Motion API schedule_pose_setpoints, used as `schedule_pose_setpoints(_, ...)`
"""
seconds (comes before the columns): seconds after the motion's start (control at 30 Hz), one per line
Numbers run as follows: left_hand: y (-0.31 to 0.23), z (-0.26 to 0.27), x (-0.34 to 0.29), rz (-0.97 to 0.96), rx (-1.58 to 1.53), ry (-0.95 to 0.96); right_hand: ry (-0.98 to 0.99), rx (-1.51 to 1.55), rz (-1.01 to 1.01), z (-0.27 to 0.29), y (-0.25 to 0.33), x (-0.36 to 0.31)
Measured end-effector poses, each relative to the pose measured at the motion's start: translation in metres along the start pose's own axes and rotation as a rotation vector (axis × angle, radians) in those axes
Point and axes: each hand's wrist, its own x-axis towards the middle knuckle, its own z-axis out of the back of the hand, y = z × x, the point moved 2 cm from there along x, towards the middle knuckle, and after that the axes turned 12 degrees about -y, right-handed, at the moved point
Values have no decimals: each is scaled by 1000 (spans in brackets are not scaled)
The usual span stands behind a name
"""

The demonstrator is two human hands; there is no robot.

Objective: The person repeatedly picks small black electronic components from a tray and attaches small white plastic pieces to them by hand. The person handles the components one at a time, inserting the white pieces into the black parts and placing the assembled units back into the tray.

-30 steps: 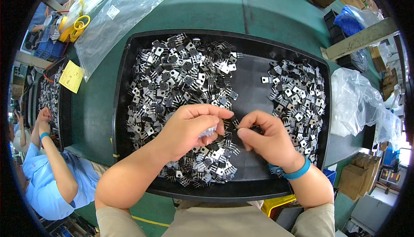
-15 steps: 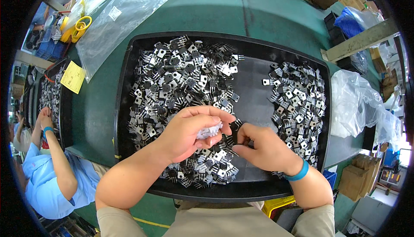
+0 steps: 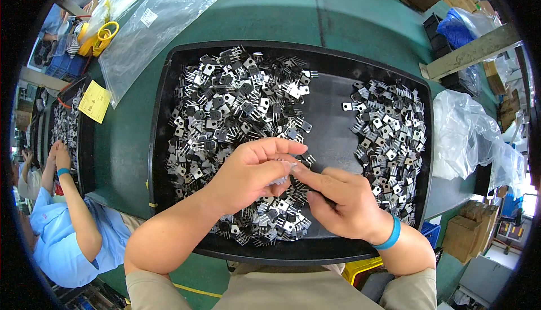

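Observation:
My left hand (image 3: 251,169) is closed around a clump of small whitish plastic pieces (image 3: 280,180), hovering over the heap of electronic components at the tray's left. These components (image 3: 225,104) look like transistors: black bodies, silvery tabs with a hole, thin legs. Reaching across from the right, my right hand (image 3: 344,200) has its index fingertip against the whitish pieces by my left thumb. Its thumb stands apart from that finger; the curled fingers behind are partly hidden. Both hands are above a large black tray (image 3: 332,141).
A second, smaller heap of components (image 3: 391,141) fills the tray's right side. Clear plastic bags (image 3: 465,135) lie to the right, and another bag (image 3: 163,22) at the far left near a yellow note (image 3: 96,101). A co-worker in light blue (image 3: 79,234) works at the left.
My right hand has moved up and left from the bare tray strip to the whitish pieces, its index finger stretching out. My left hand has stayed nearly in place.

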Motion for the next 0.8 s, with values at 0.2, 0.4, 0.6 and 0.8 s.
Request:
schedule_pose_setpoints(0.2, 6, 4, 3, -25, 39, 8, -33, 15, -32, -1, -3, 0)
schedule_pose_setpoints(0.4, 4, 2, 3, -37, 9, 22, -4, 263, -243, 3, -2, 1)
schedule_pose_setpoints(0.6, 0, 0, 0, 6, 80, 44, -192, 88, -41, 12, -2, -1)
schedule_pose_setpoints(0.8, 2, -2, -2, 35, 91, 86, -260, 2, 83, 7, -3, -1)
